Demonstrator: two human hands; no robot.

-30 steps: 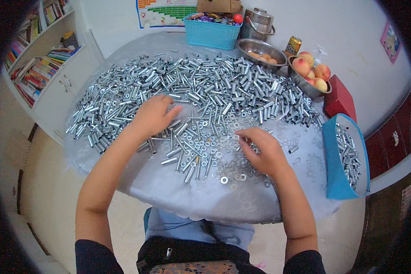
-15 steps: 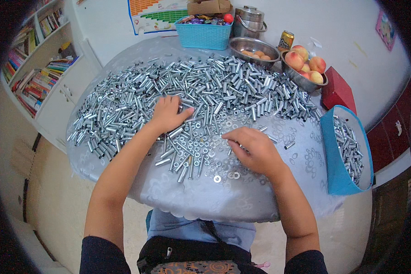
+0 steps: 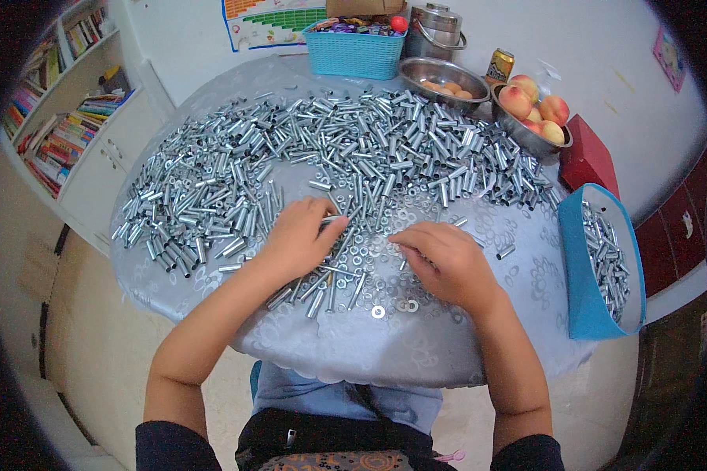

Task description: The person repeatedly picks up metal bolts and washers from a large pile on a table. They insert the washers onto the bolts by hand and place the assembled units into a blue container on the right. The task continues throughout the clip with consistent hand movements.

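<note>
My left hand (image 3: 300, 234) is cupped low over loose metal parts at the middle of the heap. Its thumb stands apart from its curved fingers, with silver pieces showing in the gap. Below it lie long bolts and tubes (image 3: 316, 302) beside a patch of nuts (image 3: 357, 261). My right hand (image 3: 450, 263) rests to the right of that patch, thumb and forefinger brought together; whatever is between the tips is too small to make out. Flat washers (image 3: 378, 312) lie on the cloth in front of it. A broad heap of metal sleeves and bolts (image 3: 416, 141) spreads behind both hands.
A grey patterned cloth (image 3: 353, 353) covers the round table. At the right stands a blue fabric bin (image 3: 593, 314) holding metal sleeves. A red box (image 3: 589, 161), a bowl of peaches (image 3: 554, 149), a bowl of eggs (image 3: 416, 72), a can (image 3: 499, 66) and a blue basket (image 3: 353, 56) line the back.
My left hand has drawn back toward me, its thumb nearer the fingers; a bare strip of cloth shows behind it, and parts have shifted nearer. The right hand has hardly moved.
</note>
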